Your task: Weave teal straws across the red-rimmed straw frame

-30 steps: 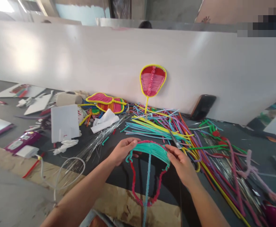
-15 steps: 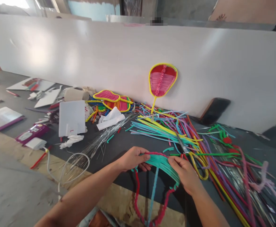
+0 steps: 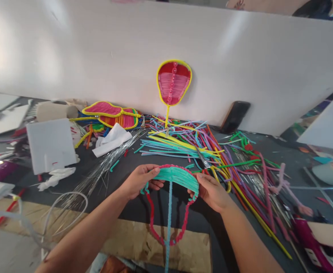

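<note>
Between my hands hangs a pipe-cleaner fan frame (image 3: 185, 215), a twisted crimson loop with a light-blue stem (image 3: 169, 212) running down its middle. Teal pipe cleaners (image 3: 177, 178) lie side by side across the top of the loop. My left hand (image 3: 143, 181) pinches the upper left edge with thumb on the front. My right hand (image 3: 212, 189) grips the upper right edge, its fingertips partly behind the teal strands. Beyond them, a finished yellow-rimmed pink and red fan (image 3: 173, 85) leans upright against the white board.
Blue and yellow pipe cleaners (image 3: 177, 148) are piled ahead, with scissors (image 3: 203, 157) on them. A phone (image 3: 235, 116) leans on the white board (image 3: 112, 57). Thin metal wires (image 3: 98, 182), crumpled tissue (image 3: 56, 178) and a white cable (image 3: 83, 195) lie left.
My view has swung right and down. Both hands have raised the frame slightly and hold it more level, so its full crimson loop now shows.
</note>
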Demonstrator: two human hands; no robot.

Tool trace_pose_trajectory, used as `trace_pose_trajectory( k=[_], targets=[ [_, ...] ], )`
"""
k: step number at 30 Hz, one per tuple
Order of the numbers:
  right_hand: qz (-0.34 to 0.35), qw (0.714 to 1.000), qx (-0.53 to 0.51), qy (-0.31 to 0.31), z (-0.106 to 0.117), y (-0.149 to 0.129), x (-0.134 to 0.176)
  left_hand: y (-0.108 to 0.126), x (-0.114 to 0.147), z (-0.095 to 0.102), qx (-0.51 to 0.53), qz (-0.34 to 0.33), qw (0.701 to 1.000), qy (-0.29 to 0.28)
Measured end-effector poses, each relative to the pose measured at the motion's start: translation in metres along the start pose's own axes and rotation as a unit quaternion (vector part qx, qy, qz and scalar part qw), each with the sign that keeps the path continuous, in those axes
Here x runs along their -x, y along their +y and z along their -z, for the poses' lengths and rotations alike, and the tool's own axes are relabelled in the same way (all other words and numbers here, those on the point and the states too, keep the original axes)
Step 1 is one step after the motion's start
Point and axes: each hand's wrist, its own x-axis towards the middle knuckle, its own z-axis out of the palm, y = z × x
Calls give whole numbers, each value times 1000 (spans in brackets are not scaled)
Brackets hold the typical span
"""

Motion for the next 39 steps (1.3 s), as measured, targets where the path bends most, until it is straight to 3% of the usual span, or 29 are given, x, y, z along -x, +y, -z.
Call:
trace_pose_trajectory(
  k=[12, 15, 22, 27, 39],
  targets=[
    [30, 980, 197, 2, -8, 0, 1, -9, 2, -12, -96, 41, 991, -81],
    [26, 978, 207, 7, -6, 0, 0, -9, 3, -13, -96, 41, 991, -80],
    [2, 979, 195, -51, -13, -2, 4, -2, 6, -8, -111, 56, 983, -136],
    [-18, 966, 236, -102, -19, -3, 9, -4, 3, -9, -134, 50, 980, -135],
    [-24, 955, 272, -118, -17, 0, 8, -5, 1, -8, -134, 64, 981, -128]
  ],
)
